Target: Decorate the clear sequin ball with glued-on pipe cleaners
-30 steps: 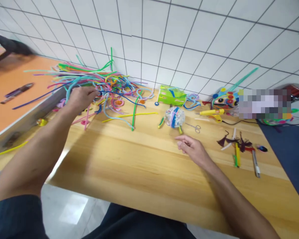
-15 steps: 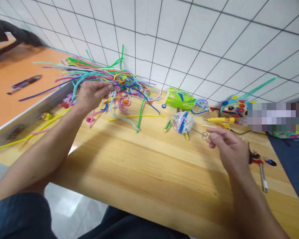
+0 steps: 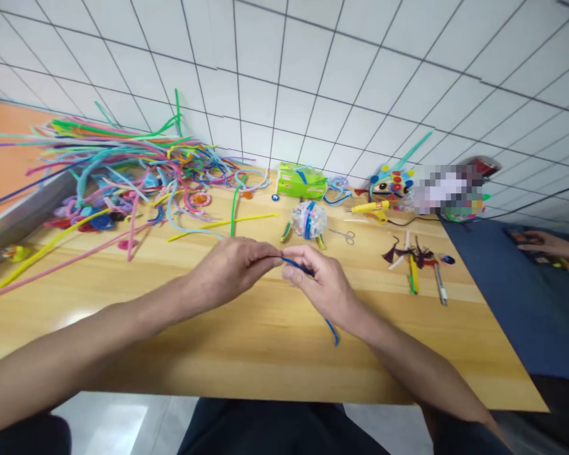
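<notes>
A dark blue pipe cleaner (image 3: 298, 266) runs between my two hands above the middle of the table. My left hand (image 3: 239, 265) pinches one end of it between thumb and fingers. Fingertips of my right hand (image 3: 320, 278) close on it close by, and its loose end hangs below that palm. Just beyond my hands stands a clear, crinkly ball (image 3: 317, 221) wrapped with blue and lilac strips, with green-yellow pieces at its base. Small scissors (image 3: 346, 236) lie to its right.
A heap of coloured pipe cleaners (image 3: 137, 151) fills the back left. Behind the ball stands a green packet (image 3: 301, 183). A yellow glue gun (image 3: 370, 209) and a cutter knife (image 3: 440, 284) lie on the right. Another person's hand (image 3: 545, 244) is at the far right.
My left hand has brought the blue pipe cleaner from the heap to the middle. My right hand has come in from the right and grips it too. The view has shifted right.
</notes>
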`<move>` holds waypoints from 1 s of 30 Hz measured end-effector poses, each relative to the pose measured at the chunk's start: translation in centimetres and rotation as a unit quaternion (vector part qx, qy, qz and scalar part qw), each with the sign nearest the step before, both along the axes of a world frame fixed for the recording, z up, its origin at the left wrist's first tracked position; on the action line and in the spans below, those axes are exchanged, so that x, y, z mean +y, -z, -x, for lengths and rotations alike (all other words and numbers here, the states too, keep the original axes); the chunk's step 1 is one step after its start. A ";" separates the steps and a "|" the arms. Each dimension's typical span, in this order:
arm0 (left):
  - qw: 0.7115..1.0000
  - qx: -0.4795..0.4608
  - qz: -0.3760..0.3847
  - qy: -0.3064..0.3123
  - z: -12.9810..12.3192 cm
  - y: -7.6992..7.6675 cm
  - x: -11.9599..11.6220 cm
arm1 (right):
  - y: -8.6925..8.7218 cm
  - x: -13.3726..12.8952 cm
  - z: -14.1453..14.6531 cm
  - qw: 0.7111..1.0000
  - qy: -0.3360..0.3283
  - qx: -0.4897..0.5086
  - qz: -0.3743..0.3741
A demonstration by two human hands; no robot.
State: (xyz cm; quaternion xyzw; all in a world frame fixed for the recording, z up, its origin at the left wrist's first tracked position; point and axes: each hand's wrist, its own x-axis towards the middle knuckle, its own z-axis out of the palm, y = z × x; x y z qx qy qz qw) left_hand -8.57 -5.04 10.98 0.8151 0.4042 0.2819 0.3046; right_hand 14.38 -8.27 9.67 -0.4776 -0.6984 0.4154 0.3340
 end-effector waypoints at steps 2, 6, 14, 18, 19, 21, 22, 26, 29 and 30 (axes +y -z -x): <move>0.999 -0.001 0.040 0.012 -1.2 1.2 -0.2 | 1.2 0.3 -0.8 1.000 0.022 0.001 -0.002; 0.990 -0.040 0.130 0.024 -2.3 2.6 -0.2 | 1.9 0.5 -3.0 0.997 0.065 -0.022 -0.028; 0.948 -0.184 0.255 0.048 -4.6 4.2 0.1 | 2.4 0.4 -4.6 0.993 0.099 -0.041 -0.046; 0.945 -0.202 0.256 0.026 -5.4 4.7 0.3 | 2.8 0.5 -5.0 0.991 0.103 -0.058 -0.057; 0.946 -0.199 0.255 0.023 -5.5 4.8 0.4 | 2.9 0.6 -5.1 0.992 0.102 -0.059 -0.054; 0.946 -0.196 0.258 0.021 -5.8 5.0 0.6 | 3.0 0.6 -5.2 0.992 0.100 -0.054 -0.049; 0.945 -0.195 0.261 0.022 -6.0 5.2 0.7 | 3.0 0.7 -5.2 0.993 0.098 -0.049 -0.049; 0.942 -0.178 0.280 0.038 -6.5 5.9 1.2 | 2.8 1.1 -5.5 0.993 0.092 -0.041 -0.067; 0.948 -0.149 0.277 0.051 -6.7 6.6 1.3 | 2.8 1.4 -5.8 0.991 0.094 -0.043 -0.085; 0.951 -0.141 0.269 0.055 -6.7 6.8 1.3 | 2.9 1.5 -5.8 0.991 0.093 -0.044 -0.089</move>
